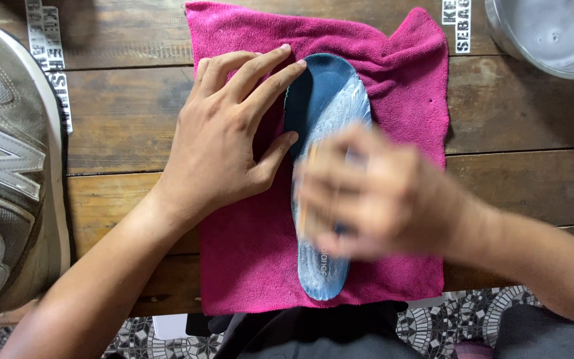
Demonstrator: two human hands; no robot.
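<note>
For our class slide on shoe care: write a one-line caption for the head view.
Left hand steadies a soapy blue insole on a pink towel while the blurred right hand moves over it.

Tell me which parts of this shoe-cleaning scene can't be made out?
- Right hand: motion-blurred in the head view; whatever it grips is unclear.
- Blue insole: its middle is hidden by that hand.
- Grey sneaker: cut off by the left edge.
- Metal bowl: cut off at the top-right corner.
</note>
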